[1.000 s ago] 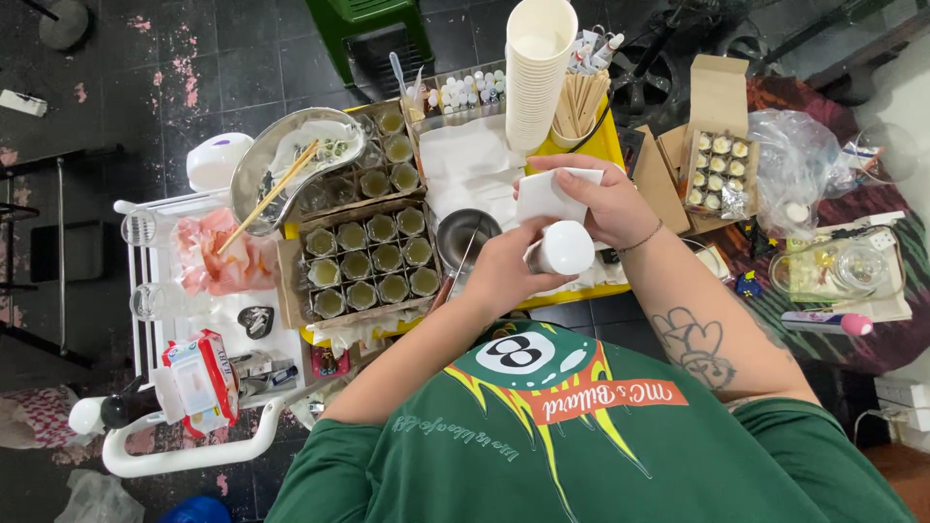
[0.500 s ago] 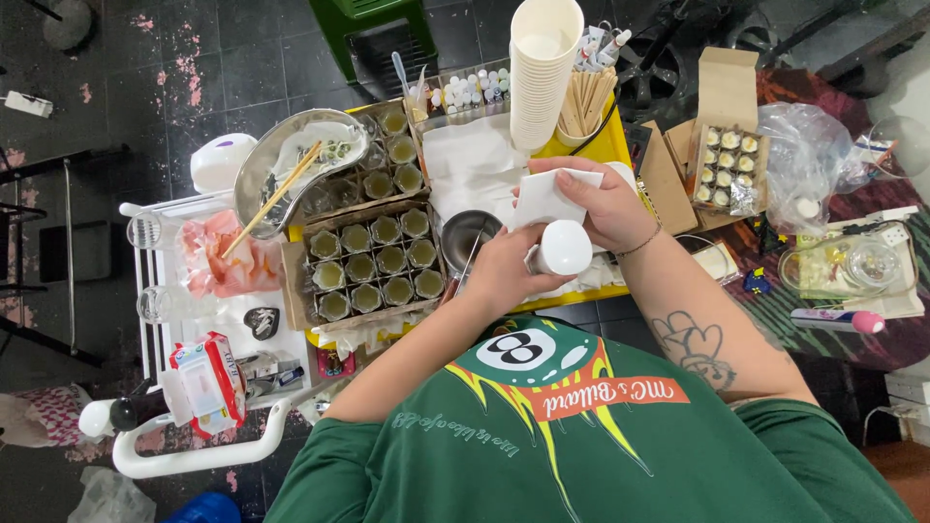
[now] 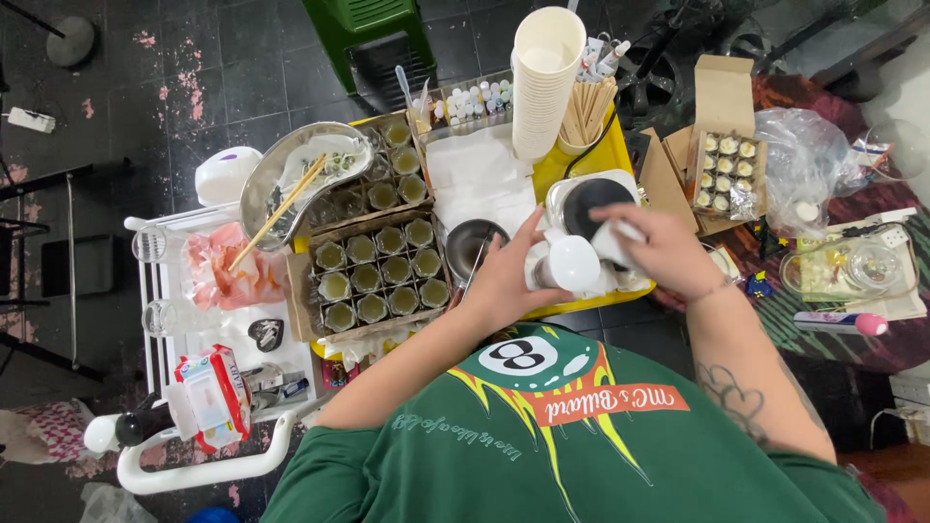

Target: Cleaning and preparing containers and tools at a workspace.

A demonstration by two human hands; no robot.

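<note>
My left hand (image 3: 504, 283) grips a small white round cup (image 3: 573, 263), held on its side over the front edge of a yellow tray (image 3: 548, 167). Pressed against the cup's far side, my right hand (image 3: 661, 254) is closed on a white tissue (image 3: 616, 235). Just behind both hands is a small hot plate with a black top (image 3: 589, 199). A small dark metal pot (image 3: 469, 244) stands to the left of my left hand.
A cardboard box of small jars with greenish fill (image 3: 378, 276) lies left of the pot, with a metal bowl holding chopsticks (image 3: 291, 174) behind it. A tall stack of white cups (image 3: 545, 77) and wooden sticks (image 3: 587, 108) stand at the back. An open box of jars (image 3: 725, 160) and a plastic bag (image 3: 809, 160) are at the right.
My right hand has come down from the white paper sheet to the far side of the cup with a tissue. My left hand keeps the cup.
</note>
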